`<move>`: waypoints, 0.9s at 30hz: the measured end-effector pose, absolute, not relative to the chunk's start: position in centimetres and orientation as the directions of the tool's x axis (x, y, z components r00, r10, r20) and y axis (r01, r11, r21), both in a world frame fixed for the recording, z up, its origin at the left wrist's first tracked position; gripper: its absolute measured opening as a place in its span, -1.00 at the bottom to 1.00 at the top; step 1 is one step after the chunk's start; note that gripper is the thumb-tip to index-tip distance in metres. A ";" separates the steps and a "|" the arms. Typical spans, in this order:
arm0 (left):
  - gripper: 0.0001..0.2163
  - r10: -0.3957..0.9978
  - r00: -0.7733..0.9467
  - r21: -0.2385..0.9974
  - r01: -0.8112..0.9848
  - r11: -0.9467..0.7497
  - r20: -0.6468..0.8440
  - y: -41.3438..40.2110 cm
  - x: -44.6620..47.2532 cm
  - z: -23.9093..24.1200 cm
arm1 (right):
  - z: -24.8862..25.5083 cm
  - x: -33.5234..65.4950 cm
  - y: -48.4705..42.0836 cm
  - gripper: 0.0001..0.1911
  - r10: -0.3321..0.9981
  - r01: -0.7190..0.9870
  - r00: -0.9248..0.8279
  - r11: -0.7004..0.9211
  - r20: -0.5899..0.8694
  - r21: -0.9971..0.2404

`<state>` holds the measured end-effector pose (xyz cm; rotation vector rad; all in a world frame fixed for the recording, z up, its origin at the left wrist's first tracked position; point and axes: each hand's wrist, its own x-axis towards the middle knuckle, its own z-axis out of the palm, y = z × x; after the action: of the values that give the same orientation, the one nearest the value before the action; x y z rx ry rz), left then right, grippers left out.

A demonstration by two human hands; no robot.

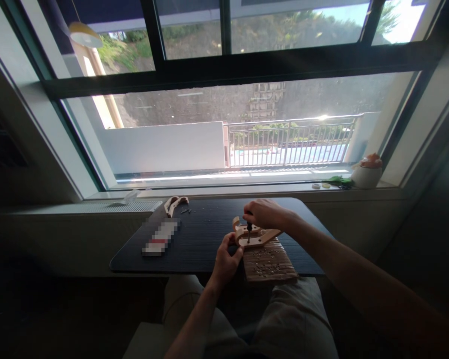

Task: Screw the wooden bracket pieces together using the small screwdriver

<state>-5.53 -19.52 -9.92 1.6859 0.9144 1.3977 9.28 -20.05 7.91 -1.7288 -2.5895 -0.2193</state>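
My right hand (pixel 265 213) is wrapped round the dark handle of a screwdriver (pixel 249 227), which stands nearly upright. Its tip meets a light wooden hook (pixel 255 242) with a curved end. Closed on that curved end are the fingers and thumb of my left hand (pixel 226 259). A second wooden hook (pixel 236 223) lies just behind, partly covered by my right hand. Under the hooks is a brown wooden board (pixel 271 274) with many small holes or metal bits scattered over its surface; they are too small to tell. The board's near end reaches the table's front edge.
On the dark table (pixel 205 244), more curved wooden pieces (pixel 176 203) lie at the back left beside several screws (pixel 186 211). A blurred-out packet (pixel 160 239) is nearer the left edge. A white pot (pixel 366 174) stands on the windowsill, right.
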 end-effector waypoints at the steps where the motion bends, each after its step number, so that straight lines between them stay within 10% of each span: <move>1: -0.69 0.882 0.145 0.885 0.063 -0.461 0.449 -19.5 -5.5 -9.9 | 8.1 9.5 -20.1 -0.67 0.915 0.917 -0.394 0.386 0.087 0.102; 27: -0.69 0.870 0.182 0.875 0.079 -0.477 0.458 -19.2 -5.6 -10.4 | 7.3 9.8 -19.9 -0.69 0.898 0.906 -0.424 0.422 0.121 0.043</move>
<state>-5.57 -19.16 -10.45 1.7276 0.9036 1.3695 9.85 -19.92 7.29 -1.6409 -2.5814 -0.1553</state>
